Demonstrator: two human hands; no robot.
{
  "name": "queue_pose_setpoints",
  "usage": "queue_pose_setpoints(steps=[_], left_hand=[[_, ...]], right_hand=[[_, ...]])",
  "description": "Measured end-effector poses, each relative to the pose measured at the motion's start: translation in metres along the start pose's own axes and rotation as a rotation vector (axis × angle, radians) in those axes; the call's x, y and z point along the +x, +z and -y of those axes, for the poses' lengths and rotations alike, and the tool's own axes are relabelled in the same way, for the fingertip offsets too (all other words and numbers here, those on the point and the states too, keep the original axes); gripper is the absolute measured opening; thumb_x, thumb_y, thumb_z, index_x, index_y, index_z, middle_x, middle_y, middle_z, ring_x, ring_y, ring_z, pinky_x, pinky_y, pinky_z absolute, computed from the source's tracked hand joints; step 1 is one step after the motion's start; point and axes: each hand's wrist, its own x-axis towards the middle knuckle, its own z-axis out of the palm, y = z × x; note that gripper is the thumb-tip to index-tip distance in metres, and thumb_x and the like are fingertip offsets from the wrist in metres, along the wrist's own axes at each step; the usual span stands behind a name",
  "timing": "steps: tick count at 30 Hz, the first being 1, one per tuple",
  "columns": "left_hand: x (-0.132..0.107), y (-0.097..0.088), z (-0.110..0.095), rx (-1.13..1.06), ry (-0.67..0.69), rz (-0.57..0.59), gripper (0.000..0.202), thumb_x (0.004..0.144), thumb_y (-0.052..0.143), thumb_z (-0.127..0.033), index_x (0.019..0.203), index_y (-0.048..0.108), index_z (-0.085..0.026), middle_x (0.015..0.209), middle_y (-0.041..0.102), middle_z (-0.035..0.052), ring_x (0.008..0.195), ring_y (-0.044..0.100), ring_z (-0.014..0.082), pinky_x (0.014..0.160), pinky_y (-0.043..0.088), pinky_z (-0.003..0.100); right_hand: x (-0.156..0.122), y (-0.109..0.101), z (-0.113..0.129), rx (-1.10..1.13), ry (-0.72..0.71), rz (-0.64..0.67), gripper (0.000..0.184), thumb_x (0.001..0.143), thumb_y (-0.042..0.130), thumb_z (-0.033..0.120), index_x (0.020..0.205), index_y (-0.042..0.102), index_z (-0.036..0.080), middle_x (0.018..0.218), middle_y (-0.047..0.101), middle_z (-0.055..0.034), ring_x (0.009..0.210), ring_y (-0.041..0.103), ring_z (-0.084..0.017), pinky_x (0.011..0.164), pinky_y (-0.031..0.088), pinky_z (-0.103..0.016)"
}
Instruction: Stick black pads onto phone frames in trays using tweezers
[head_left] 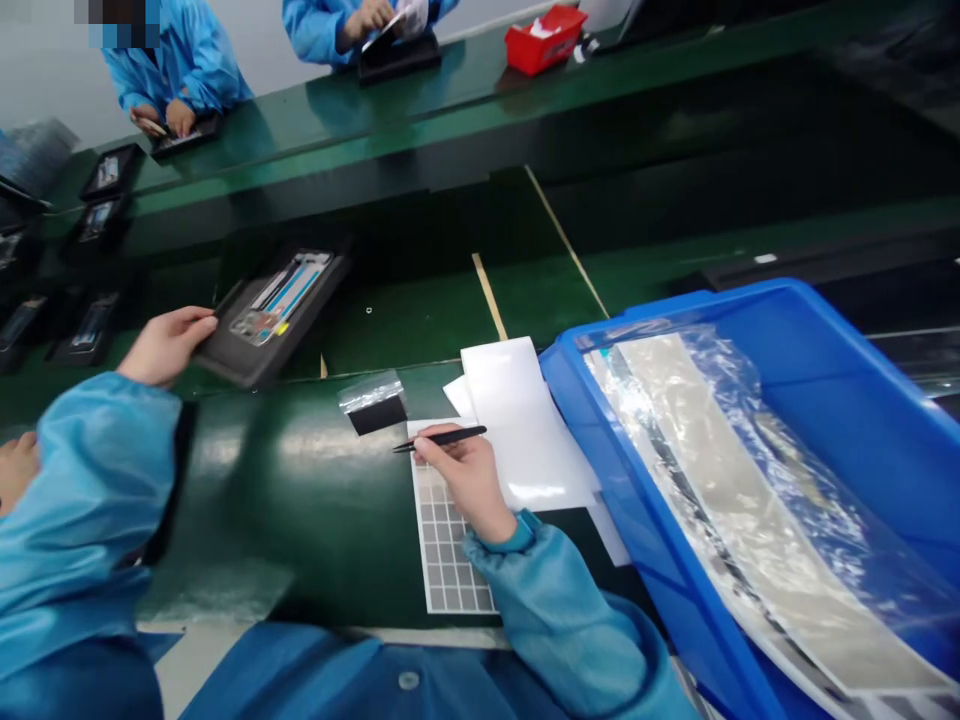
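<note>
Black tweezers sit in a narrow pinch of your right hand, their tips reaching past your fingers, above a grey gridded sheet that your hand partly hides. Just beyond the tips lies a clear bag over something black. Your left hand holds the edge of a dark tray, whose contents are too small to make out.
</note>
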Motion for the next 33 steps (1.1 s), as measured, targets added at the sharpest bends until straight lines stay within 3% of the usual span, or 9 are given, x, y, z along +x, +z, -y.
queue_pose_setpoints(steps=[3, 6, 10, 13, 15, 19, 21, 27, 33], left_hand=[[-0.006, -0.036, 0.035, -0.141, -0.099, 0.209, 0.066, 0.084, 0.062, -0.066, 0.125, 0.061, -0.013, 0.089, 0.073, -0.0043, 0.084, 0.062, 0.0109, 0.082, 0.052, 0.027], [0.007, -0.043, 0.042, 0.005, -0.055, 0.551, 0.077, 0.065, 0.072, -0.075, 0.112, 0.07, -0.015, 0.094, 0.076, -0.0041, 0.091, 0.065, 0.0149, 0.088, 0.051, 0.032], [0.018, -0.002, 0.002, 0.297, 0.201, 1.047, 0.042, 0.066, 0.082, -0.048, 0.097, 0.077, -0.02, 0.101, 0.077, -0.0028, 0.099, 0.067, 0.015, 0.094, 0.047, 0.027], [0.007, 0.043, -0.034, 0.364, 0.369, 1.221, 0.018, 0.068, 0.08, -0.028, 0.086, 0.079, -0.027, 0.093, 0.077, -0.0021, 0.095, 0.069, 0.0171, 0.088, 0.049, 0.022], [-0.007, 0.066, -0.047, 0.381, 0.541, 1.119, 0.017, 0.07, 0.079, -0.023, 0.087, 0.078, -0.028, 0.095, 0.075, -0.0018, 0.095, 0.068, 0.018, 0.088, 0.048, 0.023], [-0.04, 0.097, -0.042, 0.358, 0.774, 0.479, 0.04, 0.077, 0.077, -0.036, 0.113, 0.068, -0.022, 0.117, 0.066, 0.0056, 0.108, 0.06, 0.0249, 0.096, 0.044, 0.033], [-0.056, 0.114, -0.034, 0.343, 0.772, 0.33, 0.054, 0.078, 0.077, -0.044, 0.121, 0.06, -0.018, 0.119, 0.064, 0.0094, 0.107, 0.057, 0.028, 0.094, 0.045, 0.038], [-0.081, 0.159, -0.022, 0.237, 0.853, 0.198, 0.023, 0.086, 0.07, -0.027, 0.105, 0.06, -0.019, 0.104, 0.065, 0.0066, 0.099, 0.057, 0.0243, 0.088, 0.044, 0.036], [-0.089, 0.162, -0.023, -0.015, 0.886, 0.17, 0.016, 0.096, 0.057, -0.027, 0.108, 0.068, -0.023, 0.098, 0.071, 0.0021, 0.093, 0.062, 0.0187, 0.088, 0.047, 0.032]], right_hand=[[0.001, -0.002, -0.006, 0.058, 0.002, -0.027, 0.028, 0.077, 0.083, 0.044, 0.085, 0.075, 0.018, 0.068, 0.072, -0.0033, 0.063, 0.068, -0.019, 0.063, 0.058, -0.032], [0.002, -0.003, -0.009, 0.105, -0.004, -0.045, 0.024, 0.077, 0.084, 0.04, 0.086, 0.075, 0.019, 0.069, 0.072, -0.0021, 0.063, 0.068, -0.017, 0.064, 0.057, -0.031], [0.001, -0.002, -0.007, 0.131, 0.011, -0.085, 0.024, 0.076, 0.085, 0.038, 0.087, 0.075, 0.02, 0.072, 0.072, -0.0006, 0.065, 0.067, -0.015, 0.068, 0.056, -0.029], [-0.002, 0.0, -0.001, 0.114, 0.004, -0.132, 0.027, 0.074, 0.086, 0.041, 0.087, 0.074, 0.021, 0.073, 0.071, -0.0003, 0.065, 0.066, -0.015, 0.068, 0.056, -0.03], [-0.006, 0.0, 0.004, 0.086, -0.012, -0.159, 0.028, 0.074, 0.086, 0.043, 0.086, 0.073, 0.021, 0.075, 0.071, -0.0007, 0.063, 0.065, -0.016, 0.067, 0.056, -0.032], [-0.013, 0.002, 0.015, 0.051, -0.02, -0.184, 0.028, 0.072, 0.086, 0.043, 0.084, 0.072, 0.022, 0.077, 0.072, -0.0014, 0.062, 0.065, -0.017, 0.065, 0.057, -0.034], [-0.015, 0.005, 0.02, 0.044, -0.033, -0.183, 0.026, 0.073, 0.087, 0.042, 0.084, 0.073, 0.023, 0.079, 0.073, -0.0018, 0.062, 0.066, -0.017, 0.065, 0.058, -0.033], [-0.008, 0.024, 0.026, -0.092, -0.087, -0.141, 0.025, 0.076, 0.085, 0.043, 0.089, 0.074, 0.024, 0.085, 0.076, -0.0038, 0.069, 0.071, -0.021, 0.07, 0.061, -0.037], [-0.002, 0.041, 0.032, -0.157, -0.175, -0.168, 0.023, 0.079, 0.083, 0.041, 0.091, 0.074, 0.024, 0.086, 0.077, -0.0043, 0.07, 0.073, -0.021, 0.069, 0.062, -0.036]])
